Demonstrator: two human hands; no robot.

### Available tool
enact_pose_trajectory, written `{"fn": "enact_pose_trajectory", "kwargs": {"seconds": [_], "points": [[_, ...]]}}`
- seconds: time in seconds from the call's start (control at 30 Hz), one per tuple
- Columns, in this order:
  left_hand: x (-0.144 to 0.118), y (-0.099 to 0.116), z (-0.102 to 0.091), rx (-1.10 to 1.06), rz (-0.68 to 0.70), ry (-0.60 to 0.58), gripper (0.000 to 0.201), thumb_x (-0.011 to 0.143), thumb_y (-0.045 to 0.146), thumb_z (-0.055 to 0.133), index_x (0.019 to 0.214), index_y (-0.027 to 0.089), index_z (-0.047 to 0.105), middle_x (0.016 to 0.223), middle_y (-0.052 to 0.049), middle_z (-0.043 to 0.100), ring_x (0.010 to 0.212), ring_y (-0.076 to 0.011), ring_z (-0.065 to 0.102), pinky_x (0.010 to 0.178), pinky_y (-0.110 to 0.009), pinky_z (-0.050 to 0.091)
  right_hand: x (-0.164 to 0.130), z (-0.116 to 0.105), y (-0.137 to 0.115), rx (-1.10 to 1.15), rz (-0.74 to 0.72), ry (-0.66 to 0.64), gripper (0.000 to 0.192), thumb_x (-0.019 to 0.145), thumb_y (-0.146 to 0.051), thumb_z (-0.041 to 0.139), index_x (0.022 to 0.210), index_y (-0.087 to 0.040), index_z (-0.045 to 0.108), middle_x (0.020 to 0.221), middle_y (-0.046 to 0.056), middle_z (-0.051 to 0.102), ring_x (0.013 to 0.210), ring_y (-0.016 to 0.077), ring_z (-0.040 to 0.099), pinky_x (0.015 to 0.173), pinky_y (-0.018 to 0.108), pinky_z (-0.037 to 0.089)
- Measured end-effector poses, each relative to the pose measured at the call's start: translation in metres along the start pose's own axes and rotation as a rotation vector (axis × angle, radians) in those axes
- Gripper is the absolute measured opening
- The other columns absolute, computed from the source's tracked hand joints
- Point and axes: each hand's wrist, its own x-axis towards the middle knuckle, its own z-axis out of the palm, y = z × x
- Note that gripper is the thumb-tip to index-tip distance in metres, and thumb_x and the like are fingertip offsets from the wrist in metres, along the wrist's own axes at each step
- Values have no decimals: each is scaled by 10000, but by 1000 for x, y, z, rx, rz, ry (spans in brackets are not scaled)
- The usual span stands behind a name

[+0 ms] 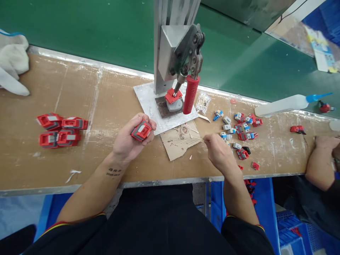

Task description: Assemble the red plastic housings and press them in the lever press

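My left hand [131, 140] is closed around a red and grey plastic housing [142, 131], its recessed face turned up. My right hand [219, 152] pinches a thin stick [198, 138] that points left, toward a small clear round dish [185, 129]. The dish rests on a torn piece of cardboard [176, 143] with dark smudges. Beyond my hands stands a toggle clamp press with a red handle [191, 95]. Its plunger meets a red pad [173, 95] above a light grey block [175, 105].
Several red-grey housings [63, 129] are grouped at left, near a white glove [12, 60]. Loose red, white and blue parts [239, 127] lie at right, with a bag of cotton swabs [203, 102] and a white bottle [283, 105]. Another person's arm [321, 163] rests at far right.
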Motion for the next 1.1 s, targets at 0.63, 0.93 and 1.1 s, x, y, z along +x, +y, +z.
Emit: {"fn": "enact_pose_trajectory", "kwargs": {"seconds": [0.63, 0.93, 1.1], "points": [[8, -6, -8, 30, -27, 64, 171, 934, 295, 590, 808, 185, 558, 706, -24, 696, 375, -75, 464, 445, -218, 340, 68, -29, -10, -180, -361, -292, 281, 916, 59, 517, 930, -167, 684, 807, 73, 686, 740, 199, 545, 661, 335, 382], [8, -7, -12, -14, -11, 25, 323, 919, 466, 622, 780, 175, 623, 771, -53, 729, 359, -59, 402, 460, -249, 370, 36, -26, 27, 183, 76, 14, 215, 1035, -337, 562, 992, -218, 736, 825, 37, 759, 697, 164, 646, 658, 295, 448], [8, -8, -14, -36, -18, -22, 354, 837, 517, 697, 770, 171, 678, 787, -57, 726, 368, -54, 387, 453, -255, 354, -21, -32, 75, 158, 580, 361, 310, 1003, -425, 547, 866, -214, 727, 769, 51, 743, 655, 195, 636, 659, 329, 484]]}}
